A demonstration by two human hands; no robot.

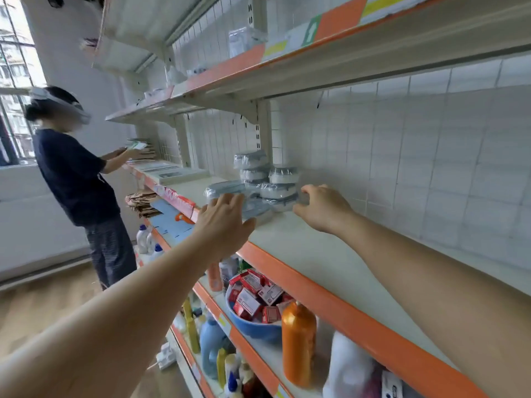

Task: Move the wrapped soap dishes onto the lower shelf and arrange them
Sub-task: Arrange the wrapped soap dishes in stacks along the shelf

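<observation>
Most wrapped soap dishes sat stacked on the lower shelf, just past both hands' fingertips. Left hand was open and flat against the front stack; right hand was loosely curled beside the rear stack, holding nothing. One dish was left on the upper shelf

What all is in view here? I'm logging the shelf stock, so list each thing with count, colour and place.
wrapped soap dishes: about seven, grey-white in clear film, stacked on the middle shelf by the upright
more wrapped dishes: count unclear, upper shelf
middle shelf: one, cream with orange edge
blue bowl: one, holding red boxes, shelf below
orange bottle: one, right of the bowl
blue bottle: one, lowest shelf
other person: one, dark top, at the far left
left hand: fingers straight, at the front dish
right hand: fingers curled at the right stack; real grip unclear
</observation>
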